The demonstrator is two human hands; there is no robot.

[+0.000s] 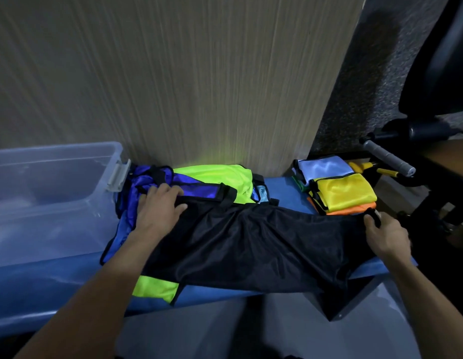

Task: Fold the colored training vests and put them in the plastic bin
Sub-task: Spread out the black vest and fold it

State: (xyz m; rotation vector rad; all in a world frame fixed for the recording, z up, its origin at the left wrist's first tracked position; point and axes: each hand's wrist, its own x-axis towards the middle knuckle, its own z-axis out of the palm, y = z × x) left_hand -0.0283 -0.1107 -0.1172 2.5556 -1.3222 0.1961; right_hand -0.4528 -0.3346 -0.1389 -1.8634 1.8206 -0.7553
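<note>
Against a pale wood-grain wall, a blue padded bench [285, 189] carries a black mesh training vest [251, 244] spread across its middle. Left hand [158, 206] presses flat on the vest's left end; right hand [387, 235] pinches its right edge. Clear plastic bin [51, 182] sits far left, folded yellow vest [344, 191] far right.

The clear bin [51, 177] stands open-topped at the bench's [285, 193] left end — nothing over its mouth. A heap of vests [215, 177] crowds the bench's back edge against the wood panel [173, 73]. Folded vests [339, 190] fill the right end; beyond, dark exercise equipment [406, 161] — probably a handle — juts in.
</note>
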